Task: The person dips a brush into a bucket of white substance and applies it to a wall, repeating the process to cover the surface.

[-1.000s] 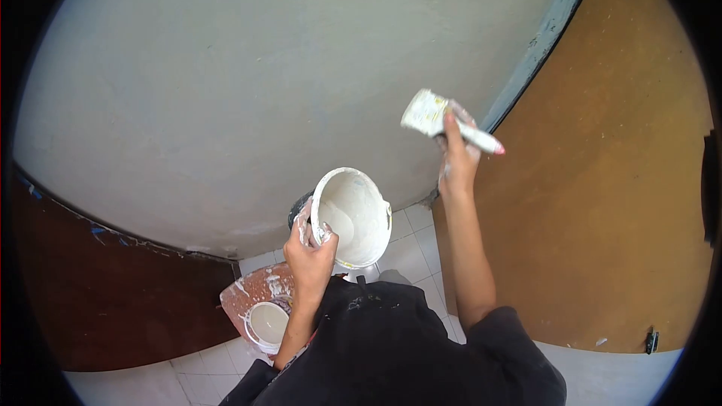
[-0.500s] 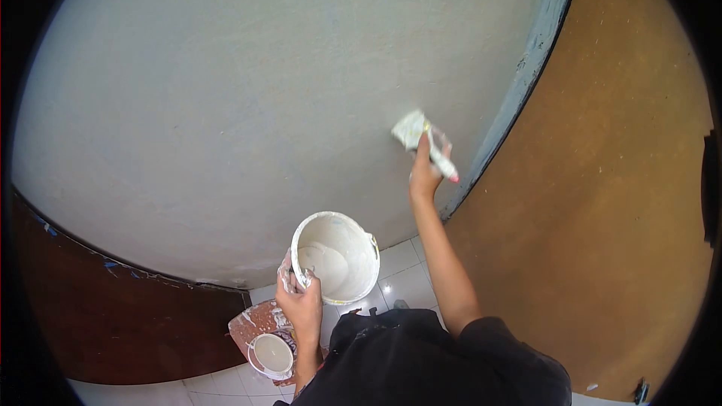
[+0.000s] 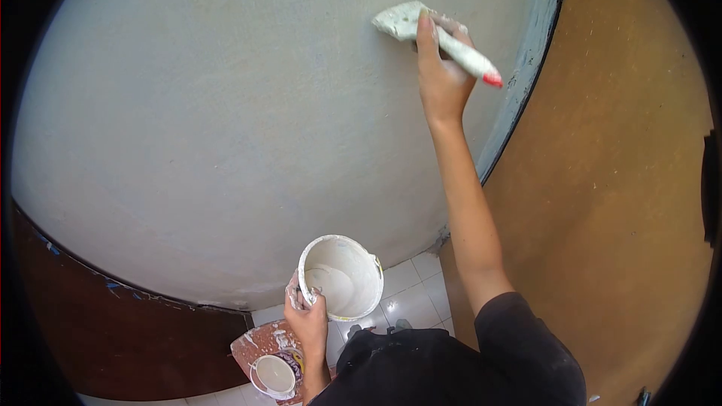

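Observation:
My right hand grips a paintbrush whose handle is coated in white paint and tipped red. Its paint-covered bristles meet the upper part of the pale grey wall. Lower down, my left hand is closed on the left rim of a white bucket, thumb over the edge and fingers smeared with paint. The bucket leans toward me, with some white paint pooled in its bottom.
A second, smaller paint pail stands on a paint-splattered reddish board at lower left. Dark brown panelling borders the wall on the left, an orange-brown surface on the right. White floor tiles lie below.
My right hand has carried the paintbrush up the wall, arm stretched further out. The bucket in my left hand sits slightly lower in view.

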`<state>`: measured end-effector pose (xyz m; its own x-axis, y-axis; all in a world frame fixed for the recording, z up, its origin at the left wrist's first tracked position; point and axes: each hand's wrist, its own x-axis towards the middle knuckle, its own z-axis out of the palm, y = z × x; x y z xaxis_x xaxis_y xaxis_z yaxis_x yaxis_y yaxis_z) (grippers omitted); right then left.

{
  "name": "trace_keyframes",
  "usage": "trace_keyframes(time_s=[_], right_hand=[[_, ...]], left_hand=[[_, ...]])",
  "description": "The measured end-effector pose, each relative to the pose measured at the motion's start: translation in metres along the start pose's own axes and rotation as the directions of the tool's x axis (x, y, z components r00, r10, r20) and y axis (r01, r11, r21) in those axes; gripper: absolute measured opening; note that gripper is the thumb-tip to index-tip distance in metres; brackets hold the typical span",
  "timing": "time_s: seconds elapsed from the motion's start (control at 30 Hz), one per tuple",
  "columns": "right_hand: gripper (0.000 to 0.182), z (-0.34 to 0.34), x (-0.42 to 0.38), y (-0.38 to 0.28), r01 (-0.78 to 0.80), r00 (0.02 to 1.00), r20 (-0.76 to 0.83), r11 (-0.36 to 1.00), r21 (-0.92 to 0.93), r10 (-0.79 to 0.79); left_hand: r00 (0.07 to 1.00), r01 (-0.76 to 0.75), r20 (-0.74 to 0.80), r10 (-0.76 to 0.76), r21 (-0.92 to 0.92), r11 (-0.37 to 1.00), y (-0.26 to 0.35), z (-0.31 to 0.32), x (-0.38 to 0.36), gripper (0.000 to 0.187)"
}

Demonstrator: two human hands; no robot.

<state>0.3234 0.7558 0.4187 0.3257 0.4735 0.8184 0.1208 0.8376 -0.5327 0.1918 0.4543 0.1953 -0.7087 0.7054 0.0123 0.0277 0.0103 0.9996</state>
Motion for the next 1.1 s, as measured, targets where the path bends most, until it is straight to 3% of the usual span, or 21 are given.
trace_keyframes(time_s=[0.07,0.2,0.23,0.37,0.43,0.5,0.57,0.7,0.87,0.9,0.93,1.0,1.1], right_hand=[[0.019,-0.017,-0.024,0.011,0.026,0.999,0.042,0.998,-0.058,-0.023],[0.019,-0.059,-0.138,0.059,-0.262,0.964,-0.068,0.959,-0.106,0.256],[0.019,-0.069,-0.162,0.067,-0.254,0.967,-0.047,0.953,-0.164,0.25],[0.02,-0.077,-0.139,0.06,-0.377,0.924,-0.02,0.906,-0.189,0.381],[0.023,-0.066,-0.089,0.055,-0.183,0.981,0.032,0.97,-0.161,0.191],[0.025,-0.046,-0.029,0.032,-0.163,0.986,-0.004,0.98,-0.113,0.164],[0.027,-0.031,0.024,-0.034,-0.005,1.0,-0.012,1.0,-0.024,0.004],[0.028,-0.014,0.083,-0.058,0.132,0.991,-0.037,0.988,0.082,-0.13],[0.025,-0.045,-0.022,0.026,-0.03,0.99,-0.135,0.999,0.029,0.034],[0.025,-0.056,-0.053,0.046,-0.15,0.98,-0.131,0.989,0.004,0.149],[0.025,-0.062,-0.086,0.073,-0.16,0.97,-0.19,0.987,-0.03,0.151],[0.025,-0.074,-0.124,0.074,-0.386,0.907,-0.154,0.92,0.066,0.392],[0.026,-0.077,-0.111,0.07,-0.338,0.939,-0.081,0.941,-0.02,0.335]], left_hand=[[1.0,-0.006,0.011,0.006,-0.006,1.0,-0.001,-0.004,0.005,0.049],[0.997,-0.079,0.021,0.081,-0.057,0.995,-0.014,-0.015,0.005,0.05],[0.993,-0.112,0.022,0.114,-0.056,0.992,-0.018,-0.019,0.007,0.049],[0.992,-0.104,0.07,0.106,-0.029,0.994,-0.026,-0.02,0.014,0.05],[0.989,-0.096,0.114,0.095,-0.002,0.995,-0.029,-0.019,0.021,0.051],[0.987,-0.098,0.13,0.094,0.028,0.995,-0.022,-0.015,0.023,0.051],[0.981,-0.169,0.09,0.17,-0.021,0.985,-0.024,-0.025,0.007,0.051],[0.977,-0.189,0.084,0.194,-0.061,0.98,-0.028,-0.023,0.012,0.051],[0.981,-0.173,0.071,0.178,-0.081,0.982,-0.027,-0.02,0.01,0.049],[0.981,-0.174,0.072,0.179,-0.074,0.982,-0.028,-0.02,0.011,0.049],[0.98,-0.177,0.074,0.182,-0.065,0.982,-0.03,-0.022,0.011,0.049],[0.979,-0.188,0.071,0.191,-0.053,0.981,-0.031,-0.022,0.012,0.049],[0.979,-0.187,0.077,0.188,-0.023,0.982,-0.023,-0.023,0.01,0.05]])
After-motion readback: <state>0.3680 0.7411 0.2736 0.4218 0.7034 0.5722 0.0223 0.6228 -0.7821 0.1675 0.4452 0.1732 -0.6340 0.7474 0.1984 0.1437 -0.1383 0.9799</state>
